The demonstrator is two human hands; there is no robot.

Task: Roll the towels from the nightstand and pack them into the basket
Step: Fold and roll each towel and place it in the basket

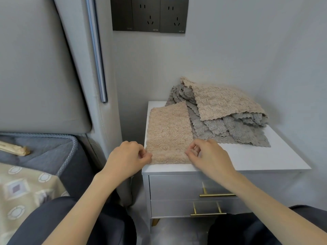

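A beige fluffy towel lies folded into a long strip on the left part of the white nightstand. My left hand pinches the towel's near left corner. My right hand pinches its near right corner. Behind it, a loose pile of grey towels with another beige towel on top fills the back of the nightstand. No basket is in view.
The nightstand has two drawers with gold handles. A grey padded headboard and the bed with a patterned cover are on the left. Black wall sockets sit above. My dark-trousered knees are at the bottom.
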